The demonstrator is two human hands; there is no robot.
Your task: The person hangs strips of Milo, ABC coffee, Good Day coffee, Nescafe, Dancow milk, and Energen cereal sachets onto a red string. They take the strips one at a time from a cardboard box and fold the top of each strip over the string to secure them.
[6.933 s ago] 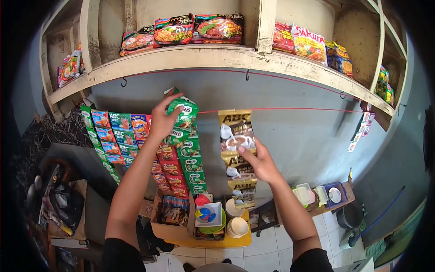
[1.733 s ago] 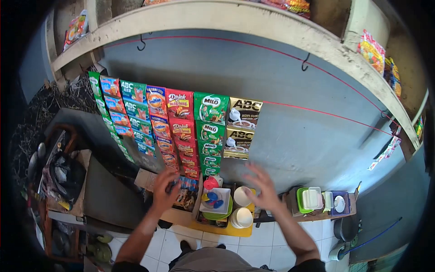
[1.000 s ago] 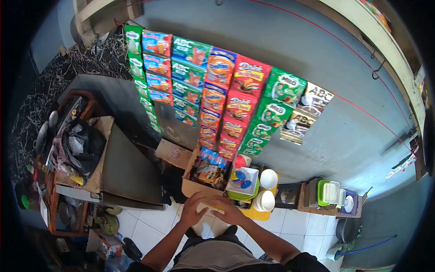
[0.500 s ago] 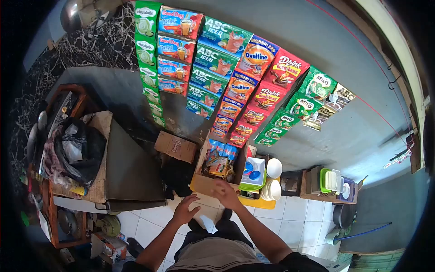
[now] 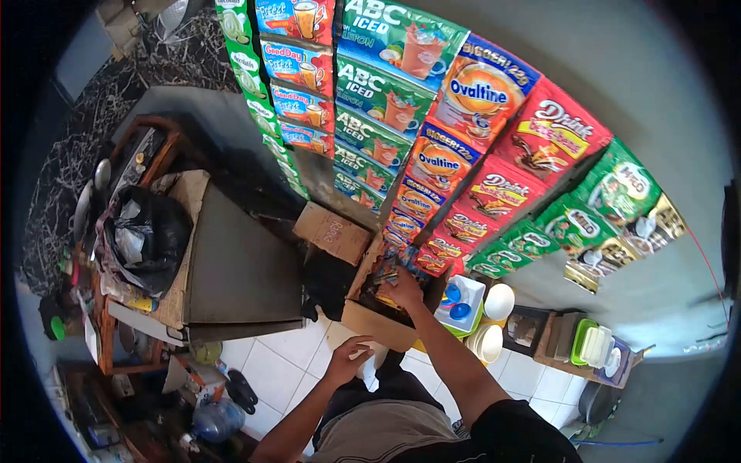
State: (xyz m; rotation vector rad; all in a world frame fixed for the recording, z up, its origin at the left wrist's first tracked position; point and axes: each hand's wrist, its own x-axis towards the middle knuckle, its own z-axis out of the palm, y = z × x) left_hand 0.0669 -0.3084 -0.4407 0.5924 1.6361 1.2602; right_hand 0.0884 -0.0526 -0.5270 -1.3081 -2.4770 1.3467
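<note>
My right hand reaches down into an open cardboard box, its fingers among small blue and orange sachets. The fingertips merge with the packets, and I cannot tell whether they grip one. My left hand hovers in front of the box with nothing in it, fingers loosely bent and the thumb apart. Just beyond the box hang strips of drink sachets, among them orange Ovaltine packets and red Drink Beng-Beng packets.
Right of the box stand a white tray with blue scoops and stacked white bowls. A smaller carton sits to its left. Further left, a black plastic bag rests on a large cardboard piece. White floor tiles show below.
My right hand has gone from above the box's near edge down in among the sachets. My left hand stays in front of the box, slightly lower. The view has moved closer to the hanging strips.
</note>
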